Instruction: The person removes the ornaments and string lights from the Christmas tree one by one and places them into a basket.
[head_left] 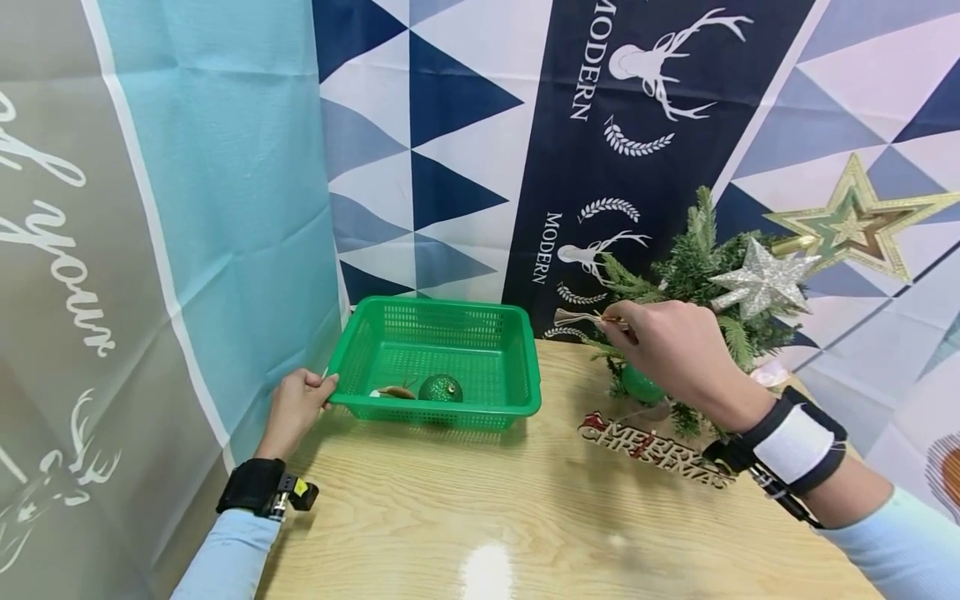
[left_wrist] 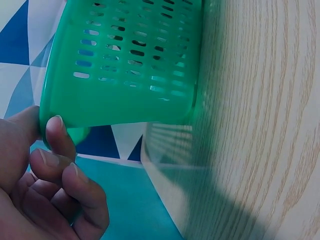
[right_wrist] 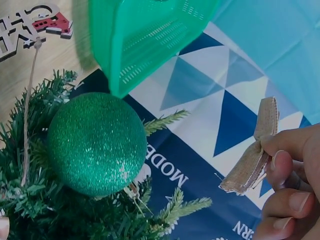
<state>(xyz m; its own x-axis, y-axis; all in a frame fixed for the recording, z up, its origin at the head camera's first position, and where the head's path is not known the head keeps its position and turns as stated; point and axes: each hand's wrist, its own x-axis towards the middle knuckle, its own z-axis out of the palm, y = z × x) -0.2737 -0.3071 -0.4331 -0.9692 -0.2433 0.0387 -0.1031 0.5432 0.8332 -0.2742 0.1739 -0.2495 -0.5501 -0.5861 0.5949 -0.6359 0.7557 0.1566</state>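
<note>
Burlap bow in the right hand, green basket in the left hand.

Pinches the bow in a narrow right-hand grip, raised beside the tree, to the right of the basket. Holds the basket's rim near its front left corner with the left hand, on the worktop, with a glittery ball inside.
</note>
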